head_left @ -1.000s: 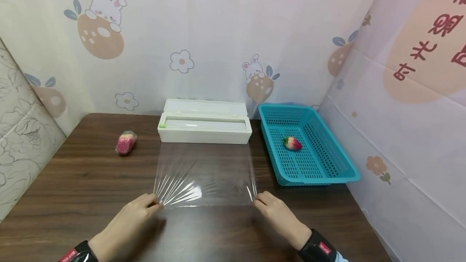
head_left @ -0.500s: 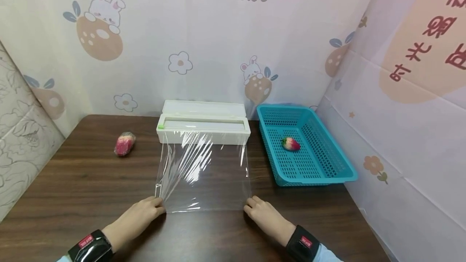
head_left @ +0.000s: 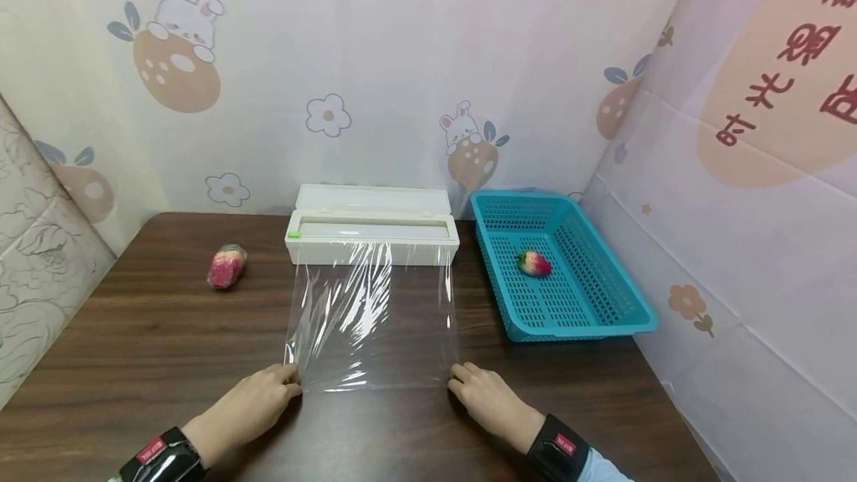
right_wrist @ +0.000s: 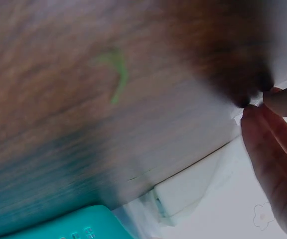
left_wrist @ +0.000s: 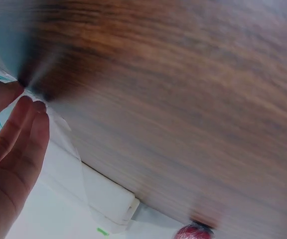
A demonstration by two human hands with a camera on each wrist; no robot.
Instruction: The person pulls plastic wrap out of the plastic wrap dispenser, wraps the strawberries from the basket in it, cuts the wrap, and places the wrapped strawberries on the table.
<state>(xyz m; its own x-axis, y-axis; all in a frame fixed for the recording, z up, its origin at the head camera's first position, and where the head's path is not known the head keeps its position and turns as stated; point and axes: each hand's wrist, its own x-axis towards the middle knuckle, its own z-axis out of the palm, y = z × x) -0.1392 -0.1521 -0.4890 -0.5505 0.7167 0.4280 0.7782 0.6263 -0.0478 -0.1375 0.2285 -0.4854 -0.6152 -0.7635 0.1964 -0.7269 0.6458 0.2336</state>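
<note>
A clear sheet of plastic wrap (head_left: 402, 326) stretches from a white wrap dispenser box (head_left: 372, 251) toward me, creased and shiny on its left half. My left hand (head_left: 257, 396) pinches its near left corner between thumb and fingertips, as the left wrist view confirms. At the near right corner, my right hand (head_left: 489, 402) pinches the film the same way, just above the table. The dispenser's lid (head_left: 375, 199) stands up at the back, and a green slider (head_left: 293, 234) sits at its left end.
Left of the dispenser lies a strawberry wrapped in film (head_left: 227, 267) on the dark wooden table (head_left: 134, 348). A teal plastic basket (head_left: 643, 318) on the right holds an unwrapped strawberry (head_left: 534, 263). Patterned cloth walls (head_left: 268, 36) enclose the table's back and sides.
Both hands have come slightly nearer to me, the right one also shifting left. The wrap now runs visibly over the dispenser's front face. In the last half second almost nothing moved.
</note>
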